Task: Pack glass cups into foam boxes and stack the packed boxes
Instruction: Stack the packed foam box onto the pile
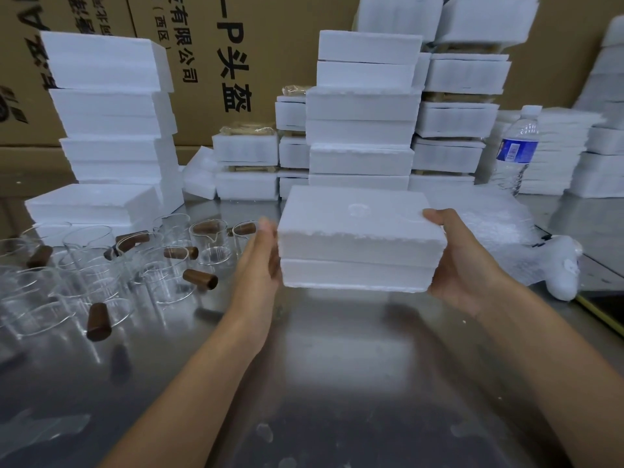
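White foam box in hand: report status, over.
Left hand pressed against left end of closed white foam box; right hand grips right end, thumb on top. Box held above steel table. Clear glass cups off to left, not in the way.

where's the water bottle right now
In the head view, the water bottle stands upright at the back right of the metal table, between a stack of foam boxes and a pile of thin foam sheets.
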Available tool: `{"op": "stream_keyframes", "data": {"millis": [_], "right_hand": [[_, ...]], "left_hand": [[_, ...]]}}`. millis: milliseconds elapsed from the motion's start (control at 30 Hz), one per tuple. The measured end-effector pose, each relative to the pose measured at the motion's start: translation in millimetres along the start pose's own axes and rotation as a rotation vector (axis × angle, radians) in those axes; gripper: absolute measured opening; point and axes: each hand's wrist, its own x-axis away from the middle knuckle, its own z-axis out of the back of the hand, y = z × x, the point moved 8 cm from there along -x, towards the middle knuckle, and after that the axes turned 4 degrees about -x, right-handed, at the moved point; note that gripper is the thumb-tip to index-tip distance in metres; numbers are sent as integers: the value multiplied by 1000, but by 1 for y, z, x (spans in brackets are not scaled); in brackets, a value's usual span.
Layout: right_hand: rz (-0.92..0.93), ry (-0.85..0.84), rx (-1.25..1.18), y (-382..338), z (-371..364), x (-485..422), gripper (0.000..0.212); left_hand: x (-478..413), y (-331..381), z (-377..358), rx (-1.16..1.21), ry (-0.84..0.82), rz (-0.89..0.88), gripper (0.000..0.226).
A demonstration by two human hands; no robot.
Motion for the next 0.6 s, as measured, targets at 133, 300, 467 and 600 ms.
{"op": "stream_keyframes", "data": {"millis": [133, 300, 467, 600], "right_hand": [[33, -3, -57, -12, 0, 6, 37], [166, -134, -242, -60, -15, 19, 23], [385, -169, -189, -172, -32, 25, 29], [463, -24, -174, -253, -42, 7, 28]], "left_hand": [[0, -6, 0, 57, -3, 19, 51], [-2, -26, -6, 4, 25, 175, 46], [-7, -35, -10, -206, -30, 155, 12], [-16, -44, -11, -263, -44, 137, 21]]}}
